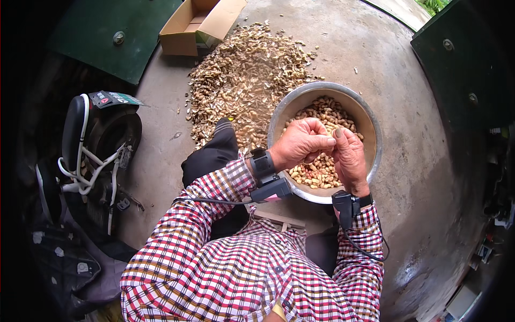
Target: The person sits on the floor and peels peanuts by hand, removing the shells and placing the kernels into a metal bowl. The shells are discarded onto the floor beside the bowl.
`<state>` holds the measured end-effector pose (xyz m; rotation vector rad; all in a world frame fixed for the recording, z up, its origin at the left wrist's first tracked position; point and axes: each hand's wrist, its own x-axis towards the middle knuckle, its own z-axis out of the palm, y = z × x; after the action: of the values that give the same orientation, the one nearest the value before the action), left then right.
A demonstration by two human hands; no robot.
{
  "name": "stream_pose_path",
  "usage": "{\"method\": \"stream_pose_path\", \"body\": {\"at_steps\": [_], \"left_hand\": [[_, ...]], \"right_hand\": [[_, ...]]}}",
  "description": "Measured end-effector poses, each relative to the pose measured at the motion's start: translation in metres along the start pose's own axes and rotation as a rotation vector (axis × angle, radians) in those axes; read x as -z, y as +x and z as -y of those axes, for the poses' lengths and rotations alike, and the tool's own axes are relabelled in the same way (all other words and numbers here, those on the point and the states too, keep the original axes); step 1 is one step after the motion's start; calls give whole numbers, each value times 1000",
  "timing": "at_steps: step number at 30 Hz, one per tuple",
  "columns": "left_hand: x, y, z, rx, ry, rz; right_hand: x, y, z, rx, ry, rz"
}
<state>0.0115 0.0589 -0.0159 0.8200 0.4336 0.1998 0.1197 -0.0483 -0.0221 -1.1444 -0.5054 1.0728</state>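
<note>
My left hand [301,141] and my right hand [350,157] meet above a wide metal basin [373,120]. Their thumbs and fingertips pinch a peanut [330,129], which the fingers mostly cover. Below them, unshelled peanuts [316,174] lie in the basin, with a few reddish kernels [309,174] visible among them near the front. To the left of the basin spreads a large heap of peanut shells [245,76] on the concrete floor. A black strap with a device sits on each wrist.
An open cardboard box [181,44] stands behind the heap, by a dark green door [104,36]. At left is a bicycle or scooter with a black seat [75,133] and white metal frame. My black shoe [225,133] touches the shells. Another green door [458,68] is at right.
</note>
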Motion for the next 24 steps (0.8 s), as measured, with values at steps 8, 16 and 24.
{"method": "stream_pose_path", "body": {"at_steps": [8,16,24], "left_hand": [[4,-4,-4,5,117,35],[6,-4,-1,5,114,20],[6,-2,4,15,20,-47]], "right_hand": [[2,2,3,-87,-156,66],[2,3,0,-98,-217,52],[-9,2,-9,68,-249,-64]]}}
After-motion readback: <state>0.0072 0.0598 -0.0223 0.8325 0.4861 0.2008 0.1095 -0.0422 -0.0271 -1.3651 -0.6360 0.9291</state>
